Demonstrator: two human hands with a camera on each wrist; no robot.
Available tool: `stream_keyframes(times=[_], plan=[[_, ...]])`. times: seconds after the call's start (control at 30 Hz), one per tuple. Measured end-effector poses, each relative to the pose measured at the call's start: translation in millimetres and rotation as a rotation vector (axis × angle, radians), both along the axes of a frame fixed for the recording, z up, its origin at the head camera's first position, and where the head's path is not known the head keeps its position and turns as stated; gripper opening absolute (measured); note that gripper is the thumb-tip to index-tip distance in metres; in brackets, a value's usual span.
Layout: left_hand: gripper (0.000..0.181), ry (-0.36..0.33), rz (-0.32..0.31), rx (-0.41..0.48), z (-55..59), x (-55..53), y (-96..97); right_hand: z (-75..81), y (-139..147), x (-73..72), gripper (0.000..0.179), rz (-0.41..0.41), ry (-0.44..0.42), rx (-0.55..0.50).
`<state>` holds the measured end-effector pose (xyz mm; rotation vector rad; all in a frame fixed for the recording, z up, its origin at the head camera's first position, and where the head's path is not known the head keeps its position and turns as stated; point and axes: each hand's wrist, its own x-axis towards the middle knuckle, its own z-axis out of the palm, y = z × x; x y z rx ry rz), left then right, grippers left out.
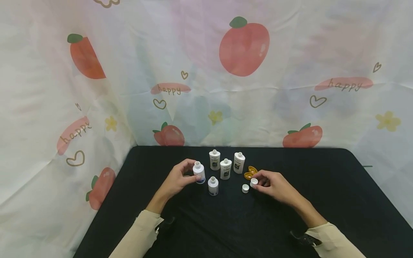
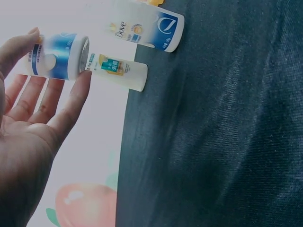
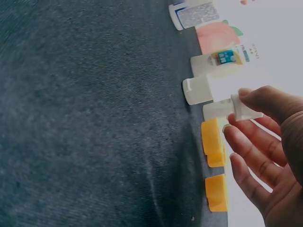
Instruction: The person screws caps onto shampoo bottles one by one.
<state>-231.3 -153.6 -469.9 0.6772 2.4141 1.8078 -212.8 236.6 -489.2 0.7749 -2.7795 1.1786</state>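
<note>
Cloth printed "happy" backs the black surface. The left grip pinches an uncapped white-and-blue bottle, a "Dove" bottle near it; the right grip pinches a white cap.

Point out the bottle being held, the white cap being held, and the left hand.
Held bottle (image 1: 200, 172): head view, on its body.
Held white cap (image 3: 244, 110): right wrist view, on its side.
Left hand (image 2: 29, 130): left wrist view, on the palm.
</note>
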Motion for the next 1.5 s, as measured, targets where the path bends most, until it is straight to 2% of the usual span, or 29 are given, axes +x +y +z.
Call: stream_keyframes(times=[0.23,0.5,0.83,1.0,1.5], plan=[[0.045,-0.023,0.022,-0.027,5.5,2.8,1.8,6.0,-2,0.2,0.025,0.004,0.021,-0.026],[0.046,0.003,-0.009,0.042,11.6,6.0,4.0,13.8,-3,0.1,0.024,-0.003,0.031,-0.065],[0.046,0.034,-0.029,0.043,20.5,9.8,8.0,28.7,-8,2.4,0.032,0.006,0.045,-0.126],[0.046,0.027,-0.055,0.058,26.7,11.9,12.0,38.4,-12,2.5,0.027,0.019,0.057,-0.169],[0.047,0.04,-0.086,0.088,35.8,14.2,25.6,68.4,-21,3.9,0.03,0.032,0.092,-0.177]])
